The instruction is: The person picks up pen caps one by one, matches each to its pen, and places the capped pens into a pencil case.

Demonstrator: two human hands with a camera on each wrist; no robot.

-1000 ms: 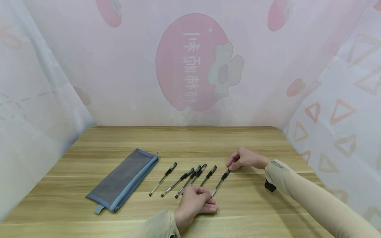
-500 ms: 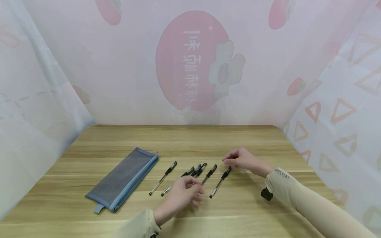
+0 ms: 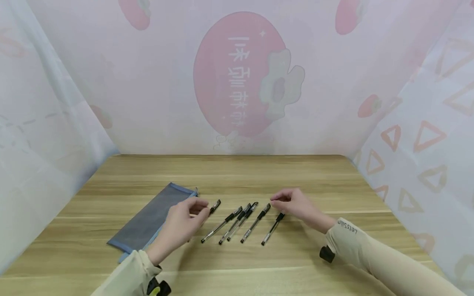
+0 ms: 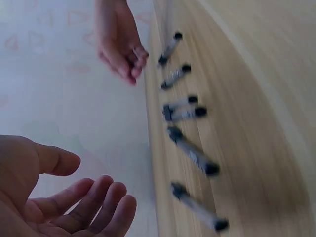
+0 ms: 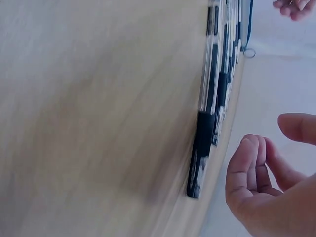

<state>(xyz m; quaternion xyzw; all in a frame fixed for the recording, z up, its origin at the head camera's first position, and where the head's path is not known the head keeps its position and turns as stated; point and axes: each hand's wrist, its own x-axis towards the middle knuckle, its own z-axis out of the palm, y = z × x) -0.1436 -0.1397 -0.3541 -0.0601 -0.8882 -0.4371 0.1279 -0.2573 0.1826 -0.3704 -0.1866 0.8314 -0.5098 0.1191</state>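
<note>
- A row of six black-capped gel pens (image 3: 242, 222) lies on the wooden table (image 3: 237, 172), caps pointing away from the person, barrels slanting toward the near left.
- A blue mesh pencil pouch (image 3: 148, 220) lies flat just left of the row, its zipper pull at the far corner.
- Printed pink-and-white cloth walls (image 3: 240, 78) close in the table on three sides.
- The left hand (image 3: 181, 224) hovers over the leftmost pen (image 3: 214, 206) and the pouch's right edge, hiding most of that pen's barrel; only the cap end shows past the fingers. The left wrist view shows its fingers (image 4: 98, 207) loose and spread, gripping nothing.
- The right hand (image 3: 296, 204) hangs above the cap end of the rightmost pen (image 3: 272, 229), covering the cap. The right wrist view shows its fingers (image 5: 252, 168) lightly curled with the thumb apart from them, and nothing between them.
- Half a second earlier the left hand was over the middle pens' near ends; it has since swung left to the pouch side.
- The right hand has drifted slightly left and nearer; a second ago its fingertips were on the rightmost pen's cap.
</note>
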